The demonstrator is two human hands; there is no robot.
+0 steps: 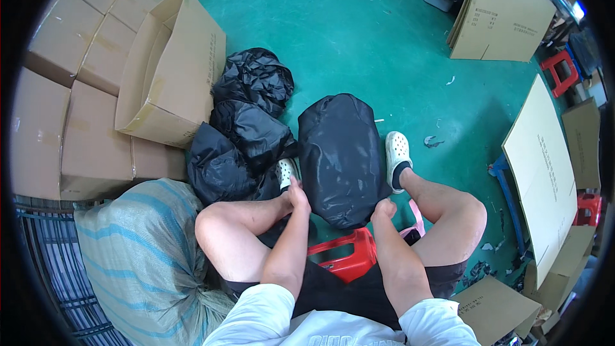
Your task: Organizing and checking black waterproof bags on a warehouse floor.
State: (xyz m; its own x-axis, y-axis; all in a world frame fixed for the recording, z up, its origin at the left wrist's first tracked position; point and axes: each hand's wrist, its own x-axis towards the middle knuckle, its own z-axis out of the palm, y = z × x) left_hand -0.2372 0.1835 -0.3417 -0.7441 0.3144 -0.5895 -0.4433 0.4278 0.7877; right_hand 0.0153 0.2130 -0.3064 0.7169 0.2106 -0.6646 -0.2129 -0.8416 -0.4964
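Resting on green floor [339,38] between white shoes [397,148], presumably for two-handed reach: black bundle [339,160]. At its near-left edge, left hand [298,198]; at its near-right corner, right hand [384,209], apparently to steady both sides. Grip mostly hidden: impossible to tell pinching from spreading.

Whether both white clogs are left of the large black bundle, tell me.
No: the left white clog is left of the large black bundle, the right white clog right of it.
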